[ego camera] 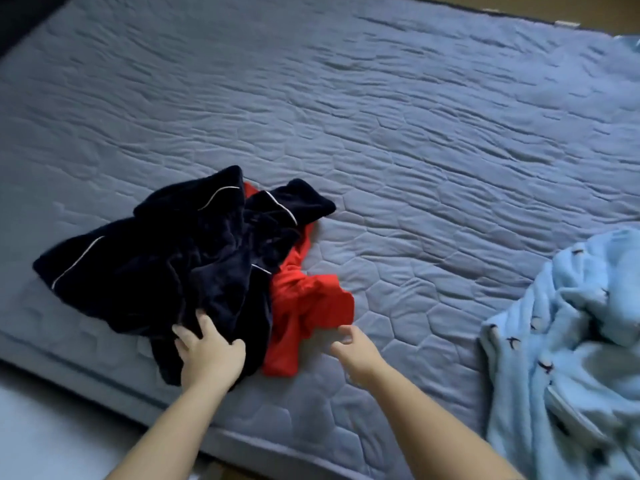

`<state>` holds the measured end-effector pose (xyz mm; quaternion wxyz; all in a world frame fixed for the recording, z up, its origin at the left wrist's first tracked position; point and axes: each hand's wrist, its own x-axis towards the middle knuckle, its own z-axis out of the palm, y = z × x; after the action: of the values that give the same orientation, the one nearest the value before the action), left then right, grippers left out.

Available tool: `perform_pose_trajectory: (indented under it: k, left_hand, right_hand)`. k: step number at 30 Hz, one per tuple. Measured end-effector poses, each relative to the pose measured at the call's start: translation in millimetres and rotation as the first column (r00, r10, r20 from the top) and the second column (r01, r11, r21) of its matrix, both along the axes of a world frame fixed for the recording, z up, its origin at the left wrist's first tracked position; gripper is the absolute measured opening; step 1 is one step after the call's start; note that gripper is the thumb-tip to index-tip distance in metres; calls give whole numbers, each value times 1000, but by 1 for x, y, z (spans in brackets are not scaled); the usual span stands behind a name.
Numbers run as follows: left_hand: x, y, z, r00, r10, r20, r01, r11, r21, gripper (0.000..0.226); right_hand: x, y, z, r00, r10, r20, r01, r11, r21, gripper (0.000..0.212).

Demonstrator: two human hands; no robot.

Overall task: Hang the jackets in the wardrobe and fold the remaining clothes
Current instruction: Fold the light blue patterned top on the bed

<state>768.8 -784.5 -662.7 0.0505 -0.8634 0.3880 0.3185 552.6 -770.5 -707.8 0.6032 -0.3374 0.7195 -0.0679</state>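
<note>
Head view, bed (415,133), quilted grey-blue cover. Item: navy garment (180,258), white piping, crumpled at near edge, lying partly over red garment (304,306). Left hand (207,351): fingers spread on navy cloth; cannot tell whether they clamp it. Right hand (349,344): loosely curled, holding nothing, just beside red hem. Item: pale blue fleece garment (571,341), heaped well apart at right.

No text, label or number can be read anywhere here.

a grey-blue quilted mattress (381,116) fills the view. pale floor (41,438) lies near left, a dark strip (17,15) far left. light is dim.
</note>
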Motion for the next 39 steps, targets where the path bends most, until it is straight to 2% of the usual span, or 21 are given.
perform_pose_trajectory:
  k: [3,6,11,13,15,18,21,23,24,26,28,29,31,34,37,39]
  left_hand:
    - [-69,33,-4,975,-218,-30,220,974,63,84]
    - [-165,74,-13,883,-443,-158,462,879,120,78]
    - [-329,146,-31,731,-537,-421,656,723,218,64]
    - [-379,165,-39,711,-536,-456,668,718,196,55]
    - [-419,178,-50,730,-525,-437,642,747,174,56]
    - [-457,184,-66,828,-464,-314,521,845,125,78]
    - [-474,185,-79,893,-396,-213,418,906,72,107]
    - [-478,184,-88,930,-307,-202,339,928,151,115]
    - [-478,183,-94,946,-257,-200,295,935,196,112]
    - [-476,180,-100,954,-218,-205,266,932,248,85]
    - [-468,177,-100,932,-293,-215,339,913,226,52]
    - [-463,175,-97,917,-340,-207,380,903,199,41]
    - [-448,168,-85,900,-410,-150,431,886,169,31]
    - [-418,149,-57,870,-492,-20,481,839,255,29]
    - [-384,131,-30,834,-549,51,492,784,379,38]
    - [-370,130,-23,820,-571,46,501,754,426,45]
  right_hand:
    - [-70,45,11,991,-28,-128,35,998,55,47]
    - [-149,97,20,968,-94,-232,117,989,89,43]
    - [-286,184,23,902,-204,-379,275,951,143,40]
    - [-336,212,18,861,-251,-443,341,931,134,41]
    - [-378,234,11,797,-292,-529,399,911,99,45]
    - [-421,254,-1,712,-356,-606,459,889,17,68]
    - [-441,255,-19,726,-485,-488,532,845,-48,95]
    - [-445,252,-31,746,-507,-432,543,839,-49,95]
    - [-445,251,-36,763,-478,-435,518,855,-29,87]
    - [-443,253,-43,790,-387,-476,432,902,-15,60]
    - [-438,261,-46,821,-255,-511,296,955,-2,26]
    - [-436,267,-46,839,-162,-520,215,976,42,18]
    - [-432,284,-41,863,65,-501,51,976,214,21]
    - [-427,312,-29,866,355,-352,-160,864,478,39]
    - [-409,332,-20,856,488,-170,-307,745,592,42]
    - [-398,336,-17,871,469,-148,-301,746,594,40]
